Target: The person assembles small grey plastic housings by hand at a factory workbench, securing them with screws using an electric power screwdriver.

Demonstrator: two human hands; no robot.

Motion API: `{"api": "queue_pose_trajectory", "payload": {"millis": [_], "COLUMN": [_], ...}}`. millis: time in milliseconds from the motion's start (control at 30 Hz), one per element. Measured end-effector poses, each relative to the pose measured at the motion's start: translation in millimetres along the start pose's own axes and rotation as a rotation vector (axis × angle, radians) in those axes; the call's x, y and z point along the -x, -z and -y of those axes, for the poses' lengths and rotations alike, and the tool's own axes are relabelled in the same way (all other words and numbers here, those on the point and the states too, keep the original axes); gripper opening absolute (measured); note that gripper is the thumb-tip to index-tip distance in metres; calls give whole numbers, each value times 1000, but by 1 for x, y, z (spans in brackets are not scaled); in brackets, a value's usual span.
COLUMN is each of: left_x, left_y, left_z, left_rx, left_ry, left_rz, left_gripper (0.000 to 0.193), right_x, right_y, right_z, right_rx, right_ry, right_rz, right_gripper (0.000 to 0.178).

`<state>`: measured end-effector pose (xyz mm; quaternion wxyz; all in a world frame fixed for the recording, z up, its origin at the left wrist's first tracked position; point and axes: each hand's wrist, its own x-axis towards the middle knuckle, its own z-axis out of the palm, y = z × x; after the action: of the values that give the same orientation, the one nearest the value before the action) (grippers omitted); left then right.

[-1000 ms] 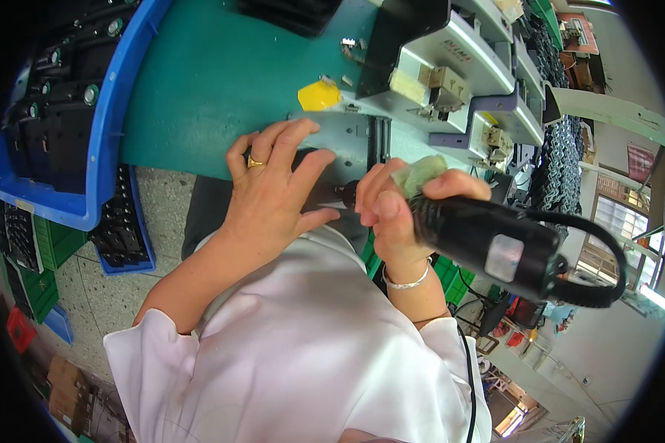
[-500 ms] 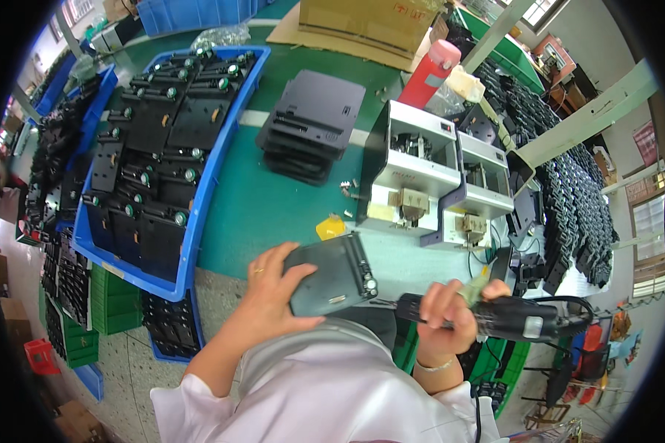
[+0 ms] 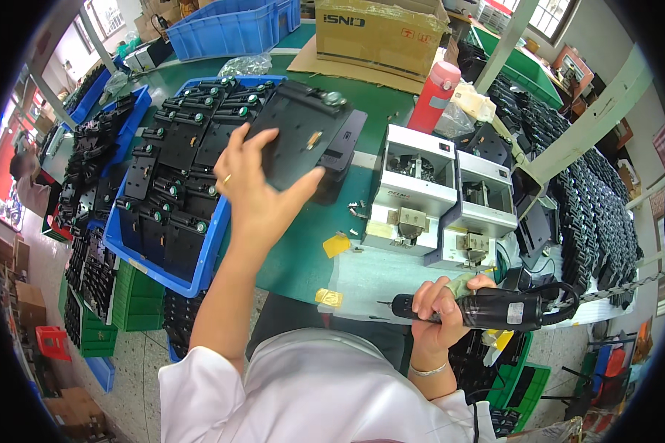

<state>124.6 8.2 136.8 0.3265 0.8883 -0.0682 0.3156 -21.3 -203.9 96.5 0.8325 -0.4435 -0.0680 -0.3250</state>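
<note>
the left hand (image 3: 255, 188) grips a flat black plate (image 3: 299, 133) by its near edge, held out over the green bench (image 3: 303, 251) just beside the blue tray (image 3: 162, 255) of similar black parts. the right hand (image 3: 440, 314) is closed around a black electric screwdriver (image 3: 480, 308), low by the body. the plate hangs from fingertips at one edge — it could tip and drop onto the stack of plates (image 3: 343, 144) under it. loose screws (image 3: 358, 209) lie near — easy to scatter.

Left hand (image 3: 255, 188) lifts black panel (image 3: 295, 133); right hand (image 3: 440, 314) grips screwdriver (image 3: 488, 308).
</note>
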Motion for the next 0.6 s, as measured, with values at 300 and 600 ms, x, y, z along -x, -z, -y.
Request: {"api": "queue_pose_trajectory", "payload": {"millis": [300,600], "left_x": [-16,-6], "left_y": [-69,-65], "left_z": [-12,-15], "left_rx": [-244,-306], "left_ry": [148,103], "left_rz": [58,82], "left_gripper": [81,92], "right_x": [0,-4], "right_y": [15,16], "right_z": [6,7], "right_rx": [70,114], "right_ry": [12,70], "right_rz": [-106,-203], "right_gripper": [41,40]}}
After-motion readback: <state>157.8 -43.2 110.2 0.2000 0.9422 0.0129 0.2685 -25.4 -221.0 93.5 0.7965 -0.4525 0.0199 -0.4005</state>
